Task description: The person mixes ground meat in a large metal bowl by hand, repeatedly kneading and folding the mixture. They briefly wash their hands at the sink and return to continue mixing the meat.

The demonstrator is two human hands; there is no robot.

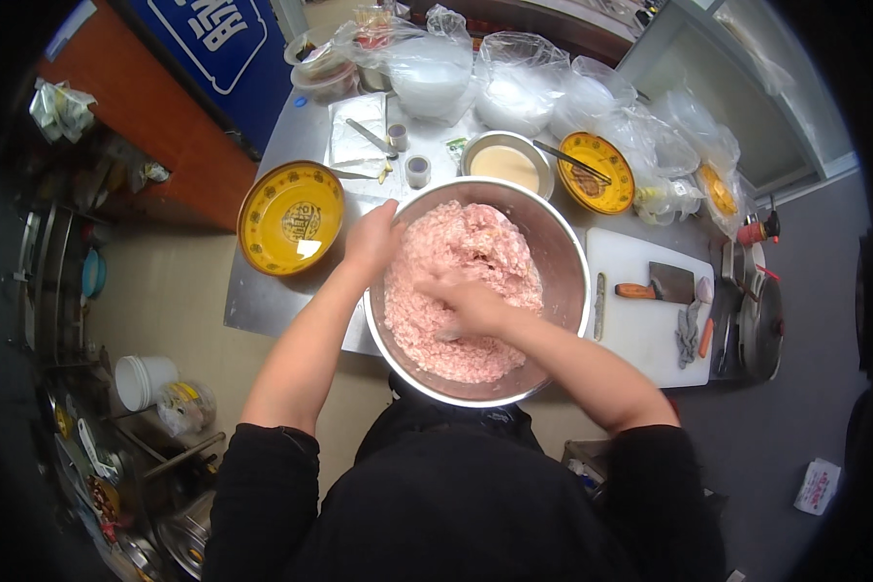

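A large steel mixing bowl (571, 291) sits in front of me, its near rim past the table's front edge. Raw pink minced meat (495, 247) fills much of it. My left hand (372, 244) holds the bowl's rim at the upper left, its fingertips pointing away from me. Inside the bowl, my right hand (473, 305) is down in the mince, blurred, with its fingertips partly hidden by the meat. Behind the bowl stands a smaller metal bowl (508, 166) of pale beige liquid.
A yellow patterned bowl (291, 218) stands left; another yellow bowl (596, 171) with chopsticks (571, 161) stands back right. On the white cutting board (640, 349) lie a cleaver (669, 282) and a grey cloth (687, 335). Plastic bags (520, 87) line the back. A knife (371, 137) lies back left.
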